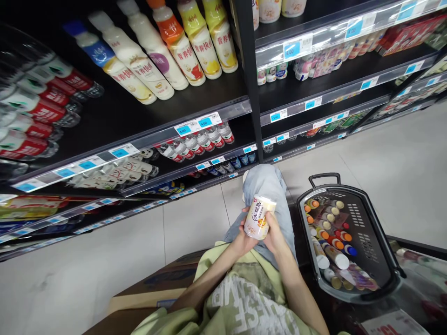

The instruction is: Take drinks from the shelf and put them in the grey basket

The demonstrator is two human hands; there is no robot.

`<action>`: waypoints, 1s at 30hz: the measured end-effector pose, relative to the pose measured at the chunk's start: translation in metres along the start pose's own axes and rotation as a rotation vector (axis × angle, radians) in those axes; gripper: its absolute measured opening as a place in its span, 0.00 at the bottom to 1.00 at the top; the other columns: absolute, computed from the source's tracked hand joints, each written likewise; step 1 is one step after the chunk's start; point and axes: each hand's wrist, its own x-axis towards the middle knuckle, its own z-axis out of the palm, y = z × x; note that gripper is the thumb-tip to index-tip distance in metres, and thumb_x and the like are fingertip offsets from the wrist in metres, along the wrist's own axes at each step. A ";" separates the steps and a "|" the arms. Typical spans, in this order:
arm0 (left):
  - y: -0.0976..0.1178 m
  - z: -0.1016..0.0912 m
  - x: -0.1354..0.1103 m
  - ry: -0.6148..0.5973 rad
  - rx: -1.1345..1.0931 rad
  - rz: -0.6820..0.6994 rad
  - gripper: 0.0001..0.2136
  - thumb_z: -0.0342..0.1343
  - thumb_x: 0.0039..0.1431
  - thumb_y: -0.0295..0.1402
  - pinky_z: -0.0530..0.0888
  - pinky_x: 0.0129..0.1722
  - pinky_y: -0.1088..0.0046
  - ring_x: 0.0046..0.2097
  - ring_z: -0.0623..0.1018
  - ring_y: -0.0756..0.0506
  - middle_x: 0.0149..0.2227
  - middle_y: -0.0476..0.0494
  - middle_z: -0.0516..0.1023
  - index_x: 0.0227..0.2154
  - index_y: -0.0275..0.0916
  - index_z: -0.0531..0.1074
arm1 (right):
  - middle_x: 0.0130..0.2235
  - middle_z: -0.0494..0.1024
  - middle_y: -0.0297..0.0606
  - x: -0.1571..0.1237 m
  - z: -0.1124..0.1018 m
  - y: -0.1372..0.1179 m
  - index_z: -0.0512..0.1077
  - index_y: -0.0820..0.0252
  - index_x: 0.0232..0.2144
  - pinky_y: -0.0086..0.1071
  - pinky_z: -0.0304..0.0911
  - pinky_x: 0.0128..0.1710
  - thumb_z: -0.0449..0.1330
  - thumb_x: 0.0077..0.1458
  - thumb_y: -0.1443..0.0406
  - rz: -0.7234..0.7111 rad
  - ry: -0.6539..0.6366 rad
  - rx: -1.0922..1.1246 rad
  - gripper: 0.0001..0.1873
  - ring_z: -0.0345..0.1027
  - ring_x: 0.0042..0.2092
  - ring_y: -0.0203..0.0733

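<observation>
Both my hands hold a small cream-coloured drink cup [259, 216] with printed characters and an orange picture, above my lap. My left hand [243, 237] wraps its left side from below. My right hand [274, 234] grips its right side with the fingers curled round it. My knee in light jeans [267, 186] lies just behind the cup.
A black shopping basket [370, 242] with several bottles stands on the floor at my right. Black shelves [139, 139] ahead carry rows of milk-drink bottles [164, 51] and red-labelled water bottles [45, 102]. A cardboard box [153, 291] lies at lower left. Pale floor tiles spread to the right.
</observation>
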 end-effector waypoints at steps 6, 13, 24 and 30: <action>0.003 -0.004 0.000 0.009 0.060 -0.080 0.31 0.77 0.48 0.53 0.79 0.59 0.60 0.59 0.82 0.38 0.60 0.45 0.82 0.54 0.52 0.82 | 0.50 0.85 0.45 -0.001 0.001 0.000 0.77 0.58 0.49 0.47 0.81 0.48 0.74 0.55 0.49 -0.014 -0.007 -0.044 0.27 0.82 0.49 0.53; 0.001 0.003 0.000 0.007 0.074 -0.040 0.28 0.76 0.49 0.53 0.76 0.62 0.60 0.56 0.83 0.39 0.58 0.48 0.83 0.51 0.50 0.82 | 0.47 0.85 0.44 -0.002 0.001 -0.001 0.77 0.58 0.53 0.49 0.81 0.48 0.74 0.54 0.50 -0.016 -0.010 -0.020 0.29 0.83 0.47 0.54; -0.002 0.008 0.001 -0.096 0.045 0.053 0.19 0.78 0.52 0.43 0.75 0.64 0.66 0.58 0.82 0.43 0.54 0.49 0.83 0.43 0.47 0.79 | 0.42 0.86 0.43 0.000 -0.009 0.003 0.77 0.59 0.53 0.50 0.82 0.45 0.75 0.52 0.50 0.020 -0.026 0.007 0.31 0.83 0.41 0.54; -0.005 0.004 0.000 -0.116 0.157 0.064 0.23 0.77 0.51 0.48 0.72 0.66 0.59 0.60 0.81 0.37 0.51 0.44 0.84 0.46 0.45 0.78 | 0.42 0.85 0.42 -0.002 -0.017 0.011 0.78 0.58 0.50 0.49 0.81 0.44 0.75 0.53 0.47 -0.015 -0.071 0.012 0.30 0.82 0.41 0.54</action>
